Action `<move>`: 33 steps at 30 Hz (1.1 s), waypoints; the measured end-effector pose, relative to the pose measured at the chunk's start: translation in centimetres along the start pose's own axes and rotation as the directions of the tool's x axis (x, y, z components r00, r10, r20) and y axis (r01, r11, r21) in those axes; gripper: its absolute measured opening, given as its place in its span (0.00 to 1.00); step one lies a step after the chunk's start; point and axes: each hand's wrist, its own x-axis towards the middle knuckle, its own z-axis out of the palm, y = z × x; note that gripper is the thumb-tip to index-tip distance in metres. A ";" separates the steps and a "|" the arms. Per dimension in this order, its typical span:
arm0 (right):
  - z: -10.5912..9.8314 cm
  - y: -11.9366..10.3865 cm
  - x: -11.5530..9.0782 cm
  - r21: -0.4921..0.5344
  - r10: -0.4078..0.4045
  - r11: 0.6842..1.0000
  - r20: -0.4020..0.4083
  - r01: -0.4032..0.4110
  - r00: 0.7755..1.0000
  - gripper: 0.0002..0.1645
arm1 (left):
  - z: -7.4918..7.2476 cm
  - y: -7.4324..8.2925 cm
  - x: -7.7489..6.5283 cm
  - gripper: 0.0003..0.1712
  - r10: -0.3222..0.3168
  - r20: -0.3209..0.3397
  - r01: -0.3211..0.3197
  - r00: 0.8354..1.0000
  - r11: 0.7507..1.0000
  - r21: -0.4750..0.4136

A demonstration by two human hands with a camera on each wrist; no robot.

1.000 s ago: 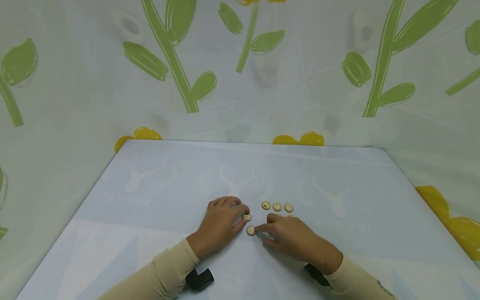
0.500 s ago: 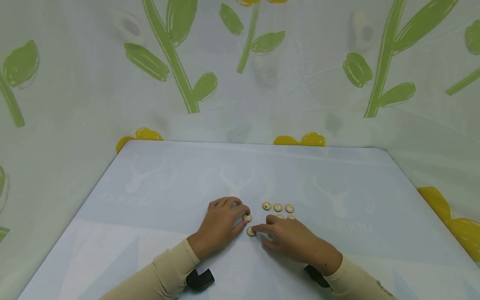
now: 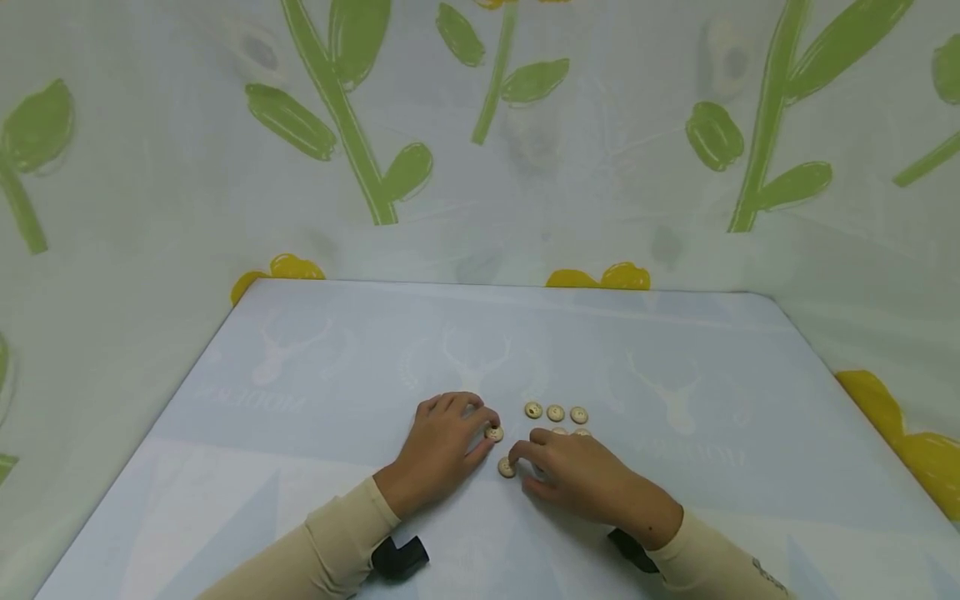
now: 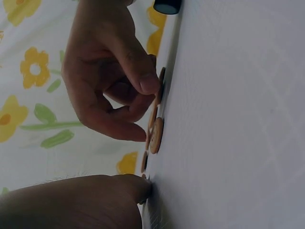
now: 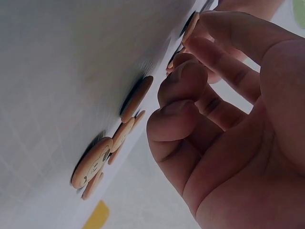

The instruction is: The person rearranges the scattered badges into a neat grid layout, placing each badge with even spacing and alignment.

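Observation:
My left hand rests on the table and pinches a small round wooden disc between thumb and index finger. To the right, my right hand hovers low, its bent index fingertip on the edge of another disc. The right thumb stays apart from that disc, and the other fingers are loosely curled. In the left wrist view this disc appears slightly tilted beneath the index fingertip. A disc beside my right hand shows a small drawn face.
A row of three discs lies beyond my right hand. Nearer ones, such as the disc, are partly covered by it. The pale table ends at a flower-patterned curtain. Black wrist devices sit under both forearms.
My right index finger has reached over the near disc and bent back. That disc has shifted slightly right and toward me. My left hand has stayed in place.

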 end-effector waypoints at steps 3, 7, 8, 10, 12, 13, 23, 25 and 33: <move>0.0 0.0 -0.1 0.006 -0.008 1.000 -0.007 0.008 1.000 0.14 | -0.1 0.0 0.0 0.08 0.000 0.000 0.000 1.000 1.000 -0.006; 0.0 -0.1 -0.1 0.009 -0.018 1.000 -0.009 0.018 1.000 0.14 | 0.0 0.0 0.0 0.07 0.005 -0.005 -0.005 1.000 1.000 -0.012; 0.0 -0.1 -0.1 0.006 -0.019 1.000 -0.010 0.019 1.000 0.14 | 0.0 0.0 0.0 0.07 0.006 -0.008 -0.006 1.000 1.000 -0.010; 0.0 -0.1 0.0 0.004 -0.017 1.000 -0.013 0.018 1.000 0.12 | 0.0 -0.1 0.0 0.07 0.009 -0.013 -0.009 1.000 1.000 -0.007; 0.1 -0.1 0.1 0.010 -0.010 1.000 -0.010 0.010 1.000 0.10 | 0.0 -0.1 0.0 0.07 0.009 -0.014 -0.009 1.000 1.000 -0.005; 0.1 -0.2 0.1 0.012 -0.004 1.000 -0.006 0.004 1.000 0.09 | 0.1 -0.1 0.0 0.07 0.009 -0.014 -0.009 1.000 1.000 -0.005; 0.3 -0.3 0.3 0.044 0.035 0.998 0.057 -0.037 0.998 0.08 | 0.0 0.0 -0.1 0.08 0.009 -0.025 -0.010 1.000 1.000 -0.016; 0.3 -0.3 0.2 0.062 0.042 0.997 0.062 -0.046 0.997 0.09 | 0.0 0.0 -0.1 0.08 0.005 -0.022 -0.006 1.000 1.000 -0.026; 0.4 -0.1 0.0 0.162 0.064 0.984 0.082 -0.077 0.995 0.08 | 0.0 -0.1 -0.1 0.08 0.005 -0.018 -0.006 1.000 1.000 -0.022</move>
